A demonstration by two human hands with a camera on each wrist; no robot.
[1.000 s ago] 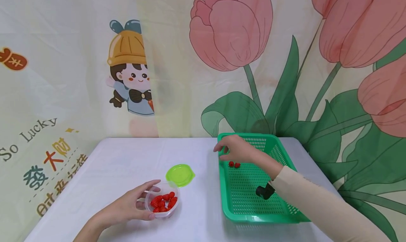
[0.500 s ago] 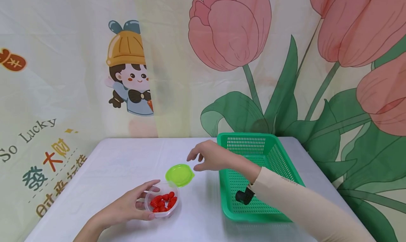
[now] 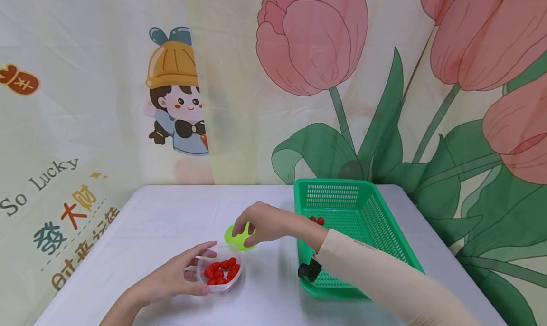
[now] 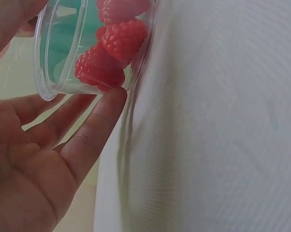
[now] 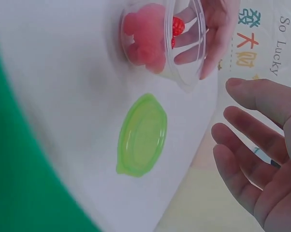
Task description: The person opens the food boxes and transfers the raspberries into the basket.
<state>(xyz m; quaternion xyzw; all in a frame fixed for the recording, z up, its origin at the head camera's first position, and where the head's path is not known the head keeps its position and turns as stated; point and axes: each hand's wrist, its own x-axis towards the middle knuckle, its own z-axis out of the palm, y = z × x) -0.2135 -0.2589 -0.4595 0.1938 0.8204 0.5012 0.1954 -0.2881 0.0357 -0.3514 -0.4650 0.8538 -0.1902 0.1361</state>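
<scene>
A small clear plastic tub [image 3: 220,288] stands on the table at the lower middle of the head view, with several red raspberries [image 3: 220,272] inside. My left hand [image 3: 168,276] holds it from the left, thumb in front and fingers behind; the left wrist view shows a fingertip against its wall [image 4: 63,48]. Just beyond the tub lies its green lid [image 3: 231,240], flat on the table. My right hand [image 3: 265,221] is over this lid, overlapping part of it in the head view. Its fingers are loosely bent and hold nothing, as the right wrist view shows.
To the right stands a green perforated basket [image 3: 333,181], with red raspberries [image 3: 320,220] visible near its left side. My right forearm [image 3: 363,264] crosses over the basket's front. A white cloth [image 3: 183,207] covers the table, and a printed curtain [image 3: 235,79] hangs behind.
My right hand has moved left and down from above the basket to over the green lid. My left hand and the tub stay in place.
</scene>
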